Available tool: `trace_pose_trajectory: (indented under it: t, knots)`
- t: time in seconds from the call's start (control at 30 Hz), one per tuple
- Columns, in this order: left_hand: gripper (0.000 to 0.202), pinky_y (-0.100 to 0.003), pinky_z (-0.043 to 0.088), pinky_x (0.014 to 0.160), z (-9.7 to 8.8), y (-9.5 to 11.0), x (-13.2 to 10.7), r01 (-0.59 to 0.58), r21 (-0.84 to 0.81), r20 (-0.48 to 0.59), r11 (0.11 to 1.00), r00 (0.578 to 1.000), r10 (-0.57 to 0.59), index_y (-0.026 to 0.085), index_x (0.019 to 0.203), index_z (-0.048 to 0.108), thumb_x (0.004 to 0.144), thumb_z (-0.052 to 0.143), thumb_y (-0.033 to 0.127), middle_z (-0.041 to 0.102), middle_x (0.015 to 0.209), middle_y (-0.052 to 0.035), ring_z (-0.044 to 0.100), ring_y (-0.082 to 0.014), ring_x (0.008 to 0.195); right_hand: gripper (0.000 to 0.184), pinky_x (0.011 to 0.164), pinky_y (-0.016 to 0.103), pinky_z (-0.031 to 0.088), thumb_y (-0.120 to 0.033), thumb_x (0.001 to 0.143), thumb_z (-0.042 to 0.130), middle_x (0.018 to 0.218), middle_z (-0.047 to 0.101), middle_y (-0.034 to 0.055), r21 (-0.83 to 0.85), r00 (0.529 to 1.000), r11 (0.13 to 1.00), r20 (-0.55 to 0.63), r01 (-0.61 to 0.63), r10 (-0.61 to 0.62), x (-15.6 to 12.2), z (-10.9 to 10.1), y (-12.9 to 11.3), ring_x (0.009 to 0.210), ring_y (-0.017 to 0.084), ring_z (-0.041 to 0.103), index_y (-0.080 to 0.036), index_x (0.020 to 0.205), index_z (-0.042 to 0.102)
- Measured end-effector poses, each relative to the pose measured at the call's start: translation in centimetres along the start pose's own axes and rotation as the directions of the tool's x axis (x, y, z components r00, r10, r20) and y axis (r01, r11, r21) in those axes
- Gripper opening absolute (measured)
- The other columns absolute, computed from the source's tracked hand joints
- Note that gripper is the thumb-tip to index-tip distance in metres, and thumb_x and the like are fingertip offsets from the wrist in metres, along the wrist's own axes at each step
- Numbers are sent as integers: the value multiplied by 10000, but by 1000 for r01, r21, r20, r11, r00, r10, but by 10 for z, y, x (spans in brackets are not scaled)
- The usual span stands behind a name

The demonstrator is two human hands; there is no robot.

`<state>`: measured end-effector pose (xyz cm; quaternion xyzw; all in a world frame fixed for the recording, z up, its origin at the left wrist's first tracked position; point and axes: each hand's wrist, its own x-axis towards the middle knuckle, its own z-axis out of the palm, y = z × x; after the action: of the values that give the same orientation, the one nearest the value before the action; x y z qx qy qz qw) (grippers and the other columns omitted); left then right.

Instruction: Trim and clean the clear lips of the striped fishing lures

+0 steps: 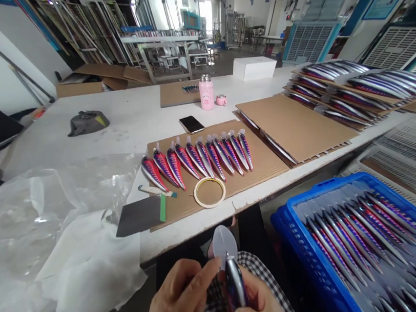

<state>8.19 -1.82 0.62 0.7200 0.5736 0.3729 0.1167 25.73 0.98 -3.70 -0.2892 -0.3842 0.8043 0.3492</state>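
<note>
Over my lap I hold a fishing lure (pixel 235 283) with a dark glossy back and a clear rounded diving lip (pixel 224 242) that points away from me. My right hand (pixel 258 300) is wrapped round the lure's body, its thumb near the lower end. From the other side, my left hand (pixel 182 296) has its fingers bent in, with the index fingertip against the base of the lip; its thumb is hidden. Ahead, a row of several purple, red and silver lures (pixel 195 159) lies on a cardboard sheet (pixel 263 163).
A tape roll (pixel 211 206), a dark sandpaper-like sheet (pixel 138 215) and plastic film (pixel 61 199) lie near the table's front edge. Behind are a phone (pixel 191 124) and pink bottle (pixel 207 93). Lure-laden cardboard (pixel 300 125) is stacked right. A blue crate (pixel 291 216) of lures stands below.
</note>
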Motion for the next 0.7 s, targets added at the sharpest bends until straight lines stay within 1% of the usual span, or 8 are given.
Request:
trace_pose_trajectory:
  t: [0.1, 0.17, 0.23, 0.3, 0.4, 0.47, 0.57, 0.7]
  knots:
    - [443, -201, 477, 614, 1, -4, -2, -99, 107, 52, 989, 994, 93, 317, 1265, 565, 908, 438, 88, 539, 801, 0, 557, -112, 669, 675, 607, 294, 428, -620, 580, 747, 692, 516, -12, -42, 999, 998, -18, 44, -45, -1, 2, -1, 570, 150, 425, -238, 1127, 650]
    - [463, -200, 480, 626, 0, -7, 4, -144, 179, 70, 973, 989, 134, 301, 1283, 548, 899, 434, 69, 542, 796, 1, 562, -116, 681, 673, 579, 291, 445, -611, 598, 753, 673, 523, -13, -72, 999, 997, -27, 25, -27, -3, 0, -1, 556, 151, 443, -244, 1152, 647]
    - [449, -199, 484, 659, -3, -11, 13, -151, 240, 56, 959, 988, 142, 270, 1296, 532, 907, 424, 75, 540, 791, 3, 574, -117, 701, 667, 492, 241, 385, -583, 606, 775, 650, 478, -29, -89, 1000, 996, -16, -21, 20, -6, -4, -1, 505, 112, 363, -246, 1167, 643]
    - [419, -198, 481, 688, -5, -15, 22, -106, 282, 19, 954, 994, 105, 232, 1304, 520, 925, 405, 95, 536, 786, 5, 580, -117, 710, 682, 431, 206, 282, -555, 601, 801, 645, 436, -41, -99, 997, 992, -6, -74, 74, -8, -7, -2, 483, 84, 270, -247, 1186, 632]
    - [410, -196, 472, 712, -7, -17, 28, -35, 294, -22, 955, 999, 43, 212, 1331, 489, 942, 400, 120, 543, 805, 4, 582, -117, 732, 670, 428, 202, 192, -566, 600, 802, 659, 415, -41, -73, 992, 990, 1, -124, 124, -10, -9, -3, 495, 75, 210, -243, 1161, 632]
    - [431, -189, 472, 721, -6, -17, 27, -37, 277, -14, 960, 999, 42, 223, 1357, 460, 941, 409, 120, 544, 816, 5, 582, -114, 744, 614, 453, 210, 183, -599, 609, 776, 679, 421, -32, -56, 994, 993, -1, -107, 107, -9, -9, -5, 516, 81, 217, -229, 1083, 650]
    - [462, -177, 479, 700, -1, -15, 22, -85, 259, 47, 962, 996, 75, 245, 1371, 446, 932, 409, 105, 541, 822, 4, 585, -110, 742, 564, 486, 218, 199, -631, 602, 756, 692, 431, -27, -59, 998, 996, -20, -65, 64, -8, -8, -7, 538, 92, 250, -217, 970, 652]
    - [477, -189, 479, 627, 6, -17, 17, -195, 294, 104, 936, 980, 171, 247, 1346, 478, 907, 408, 76, 533, 781, 6, 573, -113, 678, 574, 501, 222, 203, -630, 592, 763, 700, 428, -30, -41, 997, 997, -25, -71, 70, -7, -8, -7, 545, 93, 254, -209, 961, 634]
